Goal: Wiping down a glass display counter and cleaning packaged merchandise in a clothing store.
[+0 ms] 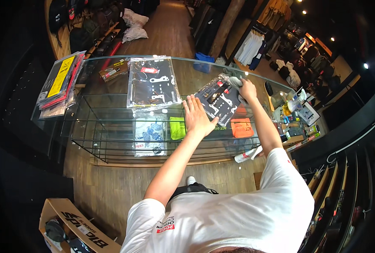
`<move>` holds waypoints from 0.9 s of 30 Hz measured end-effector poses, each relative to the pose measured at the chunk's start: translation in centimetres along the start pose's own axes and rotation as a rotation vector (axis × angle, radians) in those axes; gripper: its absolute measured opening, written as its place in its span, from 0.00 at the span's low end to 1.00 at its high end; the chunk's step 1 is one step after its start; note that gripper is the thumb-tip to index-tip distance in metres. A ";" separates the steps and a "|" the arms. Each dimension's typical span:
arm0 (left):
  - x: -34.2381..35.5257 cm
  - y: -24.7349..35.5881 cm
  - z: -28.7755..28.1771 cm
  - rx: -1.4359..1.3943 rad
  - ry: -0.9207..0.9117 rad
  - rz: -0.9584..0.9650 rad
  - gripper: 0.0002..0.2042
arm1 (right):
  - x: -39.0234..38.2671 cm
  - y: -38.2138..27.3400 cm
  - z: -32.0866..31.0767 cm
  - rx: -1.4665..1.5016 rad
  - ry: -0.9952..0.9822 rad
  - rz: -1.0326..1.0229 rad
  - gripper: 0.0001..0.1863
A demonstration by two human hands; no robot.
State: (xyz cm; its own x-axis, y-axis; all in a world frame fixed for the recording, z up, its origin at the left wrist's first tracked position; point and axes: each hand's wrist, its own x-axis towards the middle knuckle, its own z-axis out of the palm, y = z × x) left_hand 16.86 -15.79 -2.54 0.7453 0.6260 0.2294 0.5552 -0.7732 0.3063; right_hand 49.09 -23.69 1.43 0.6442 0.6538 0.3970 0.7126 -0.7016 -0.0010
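A black printed garment in a clear plastic bag lies at a slant on the glass counter. My left hand rests on its left edge, palm down with the fingers stretched. My right hand is closed around a grey cloth at the bag's upper right corner. Left of it, apart from my hands, another bagged black garment with white print and a red tag lies flat.
Several bagged items are stacked on the counter's left end. Through the glass show a bagged white shirt, a green packet and an orange packet. A brush and clutter lie right. An open cardboard box stands lower left.
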 end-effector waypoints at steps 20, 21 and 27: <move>0.2 2.1 0.1 -0.016 -0.036 -0.193 0.61 | 6.9 -0.3 4.4 0.200 -0.025 -0.388 0.23; 0.3 2.3 0.1 -0.026 -0.037 -0.202 0.61 | 8.1 -1.6 4.3 0.217 -0.036 -0.408 0.23; 0.2 1.8 1.4 -0.008 0.014 -0.272 0.63 | -0.8 -13.4 1.3 0.621 -0.015 -0.854 0.27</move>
State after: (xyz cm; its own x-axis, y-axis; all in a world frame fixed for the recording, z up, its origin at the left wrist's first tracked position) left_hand 18.53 -17.18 -3.23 0.5641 0.8120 0.1500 0.7313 -0.5756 0.3658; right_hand 39.40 -14.46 -0.06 -0.1385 0.8684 0.4761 0.9454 0.2592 -0.1978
